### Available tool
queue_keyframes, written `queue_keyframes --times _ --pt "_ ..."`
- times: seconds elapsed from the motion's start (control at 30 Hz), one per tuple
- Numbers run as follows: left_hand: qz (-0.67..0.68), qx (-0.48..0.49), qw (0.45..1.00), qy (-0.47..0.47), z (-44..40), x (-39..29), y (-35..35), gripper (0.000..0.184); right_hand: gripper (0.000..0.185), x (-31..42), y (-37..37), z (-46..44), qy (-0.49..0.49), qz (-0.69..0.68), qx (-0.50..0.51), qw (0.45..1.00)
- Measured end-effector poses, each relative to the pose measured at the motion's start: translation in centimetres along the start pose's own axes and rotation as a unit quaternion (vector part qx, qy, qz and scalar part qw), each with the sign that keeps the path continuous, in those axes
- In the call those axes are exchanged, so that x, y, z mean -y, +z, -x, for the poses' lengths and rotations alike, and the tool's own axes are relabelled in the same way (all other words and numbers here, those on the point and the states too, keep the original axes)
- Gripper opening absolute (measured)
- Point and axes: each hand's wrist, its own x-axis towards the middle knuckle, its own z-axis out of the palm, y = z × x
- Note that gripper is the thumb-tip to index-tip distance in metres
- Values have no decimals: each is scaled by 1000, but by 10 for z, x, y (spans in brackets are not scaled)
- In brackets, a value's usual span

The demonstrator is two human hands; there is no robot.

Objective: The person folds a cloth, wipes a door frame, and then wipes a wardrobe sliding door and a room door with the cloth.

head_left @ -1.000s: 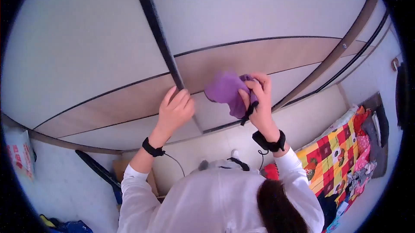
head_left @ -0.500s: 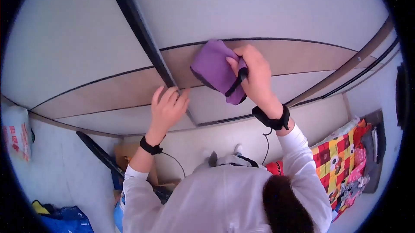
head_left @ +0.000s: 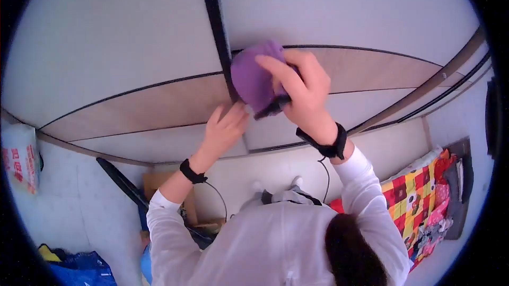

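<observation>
My right hand [head_left: 306, 92] grips a folded purple cloth [head_left: 257, 74] with black edging, holding it in front of the wardrobe's brown band. Its fingers are bent around the cloth's right side, and part of the cloth is hidden behind them. My left hand [head_left: 227, 126] has its fingers stretched out at the dark vertical edge [head_left: 217, 20] of the sliding wardrobe door [head_left: 122, 36], just below the cloth. Its fingertips are close to the cloth's lower edge; whether they touch it I cannot tell. Both wrists wear black bands.
A bed with a checked red and yellow cover [head_left: 405, 196] stands at the right. On the left are a white plastic bag [head_left: 21, 161], a blue bag [head_left: 82, 270] and a cardboard box [head_left: 156, 182]. Thin cables hang from both wristbands.
The door's dark edge has moved right, and my left hand has moved right with it. My right hand has turned, with the purple cloth shifting slightly left and bunching up more.
</observation>
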Motion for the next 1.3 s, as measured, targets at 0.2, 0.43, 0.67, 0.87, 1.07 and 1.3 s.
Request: queue_keyframes --times 0.2,0.43,0.67,0.87,1.07,1.3 --pt "-14 -14 1000 -15 -1 2 -1 9 44 -4 -8 -4 -12 76 33 996" --pt "87 -21 990 -112 -18 -10 -21 28 57 -7 23 13 65 75 81 992" --pt "111 -97 976 -162 -68 -20 -38 59 55 -13 24 14 27 59 39 997" --pt "64 -93 979 -167 -92 -26 -36 71 50 -35 9 21 -10 96 57 994" --pt "113 -64 968 -216 -114 -20 -34 77 47 -16 -5 10 52 105 144 983" --pt "169 -29 965 -199 -123 -34 -31 76 42 -36 -23 27 79 75 158 981"
